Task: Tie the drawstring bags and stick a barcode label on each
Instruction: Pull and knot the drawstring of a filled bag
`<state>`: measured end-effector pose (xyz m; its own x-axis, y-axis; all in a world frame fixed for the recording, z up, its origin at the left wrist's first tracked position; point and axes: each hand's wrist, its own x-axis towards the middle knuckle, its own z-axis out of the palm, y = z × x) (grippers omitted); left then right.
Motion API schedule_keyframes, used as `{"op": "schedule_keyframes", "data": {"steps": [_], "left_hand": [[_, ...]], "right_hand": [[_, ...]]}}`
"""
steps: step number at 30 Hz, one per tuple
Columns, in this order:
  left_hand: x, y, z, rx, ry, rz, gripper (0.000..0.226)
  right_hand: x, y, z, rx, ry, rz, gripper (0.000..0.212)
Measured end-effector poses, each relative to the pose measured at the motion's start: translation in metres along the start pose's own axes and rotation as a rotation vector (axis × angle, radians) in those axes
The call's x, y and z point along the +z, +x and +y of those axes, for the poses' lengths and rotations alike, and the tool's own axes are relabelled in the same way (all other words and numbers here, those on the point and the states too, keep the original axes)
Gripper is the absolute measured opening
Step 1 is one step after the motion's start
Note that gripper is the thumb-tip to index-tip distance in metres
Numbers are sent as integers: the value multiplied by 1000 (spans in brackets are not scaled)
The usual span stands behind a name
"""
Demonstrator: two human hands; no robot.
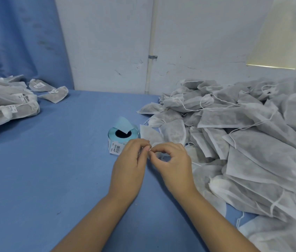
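A blue curtain (16,37) hangs in the upper left of the frame. Below it, at the left edge, sits a heap of labelled bags (7,104), each tied and bearing a white sticker. Two more labelled bags (55,95) lie just right of the heap, apart from it, on the blue tablecloth (52,160).

Near the centre stands the label roll (122,135), pale blue, with a flap of backing paper curling over its core and a barcode label (116,148) hanging off its lower left side.

Just right of that label, the left hand (129,160) and the right hand (173,160) meet fingertip to fingertip. Both are curled, thumbs and forefingers pinched together on the gathered white mouth of a drawstring bag (151,136) that lies flat just above them beside the roll. Whether they pinch the string or the fabric cannot be told.

The right half of the frame is filled by a big pile of loose bags (249,135), strings trailing, against a white wall (107,42) with a pipe (150,51).
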<state>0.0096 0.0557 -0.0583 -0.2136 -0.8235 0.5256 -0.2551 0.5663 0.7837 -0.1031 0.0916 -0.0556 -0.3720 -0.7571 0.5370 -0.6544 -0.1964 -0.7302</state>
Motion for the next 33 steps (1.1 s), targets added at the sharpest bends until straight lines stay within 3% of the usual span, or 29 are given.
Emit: {"op": "schedule_keyframes", "data": {"steps": [4,9,18,24,33], "left_hand": [[0,3,7,-232,-442,-44,15],[2,7,6,-346,-653,-37,16],[3,8,-2,-280,-452,-84,14],[4,9,-3,-282,-422,-109,14],[5,9,-7,-315,-428,-66,16]], "right_hand": [[4,0,-6,122,233,-1,25],[3,3,-6,291,448,-41,25],[-8,9,-6,524,796,-203,19],[-12,14,-4,657,1013,-153,3],[-9,13,-3,618,995,-214,13]]}}
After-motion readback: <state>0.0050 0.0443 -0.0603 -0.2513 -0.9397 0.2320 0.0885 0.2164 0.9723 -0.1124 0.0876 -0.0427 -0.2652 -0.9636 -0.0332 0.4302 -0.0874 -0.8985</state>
